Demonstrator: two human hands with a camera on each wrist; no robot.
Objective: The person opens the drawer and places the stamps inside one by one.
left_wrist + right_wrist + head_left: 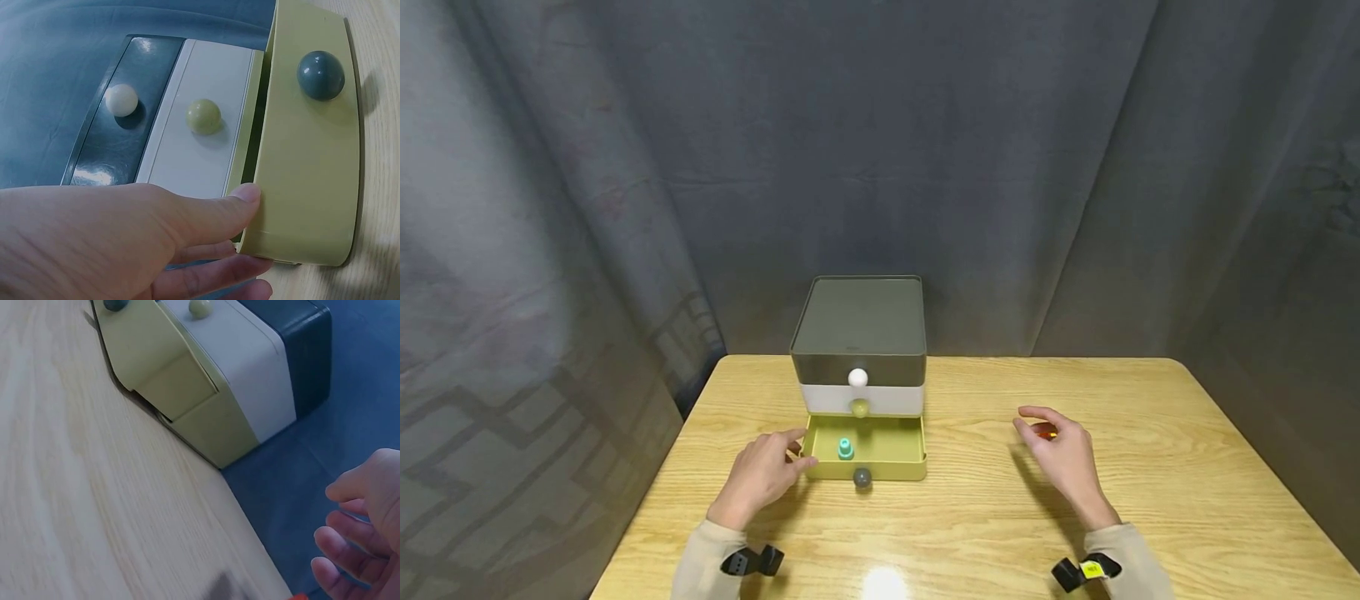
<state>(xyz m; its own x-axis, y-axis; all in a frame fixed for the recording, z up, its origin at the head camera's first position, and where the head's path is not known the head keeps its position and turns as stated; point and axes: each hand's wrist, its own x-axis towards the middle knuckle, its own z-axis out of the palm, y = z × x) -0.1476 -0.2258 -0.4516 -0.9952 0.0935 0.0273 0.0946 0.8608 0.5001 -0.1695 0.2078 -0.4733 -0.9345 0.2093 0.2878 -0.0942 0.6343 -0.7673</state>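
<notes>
A small three-tier drawer box (859, 317) stands on the table, with its bottom yellow-green drawer (887, 471) pulled out. A turquoise stepped peg-like piece (846, 449) stands inside that drawer, left of its middle. My left hand (762, 471) pinches the drawer's left front corner; in the left wrist view its thumb (247, 194) lies on the front panel's edge. Farther right, my right hand (1063, 458) hovers over the table with fingers loosely bent and nothing visible between them. A small red-orange thing (1045, 431) shows just past it, mostly hidden; its kind is unclear.
The drawers carry round knobs: a white knob (857, 377) on top, a yellow-green knob (860, 407) in the middle, a dark grey knob (862, 477) at the bottom. The wooden table (970, 517) ends at grey curtains (880, 167) behind.
</notes>
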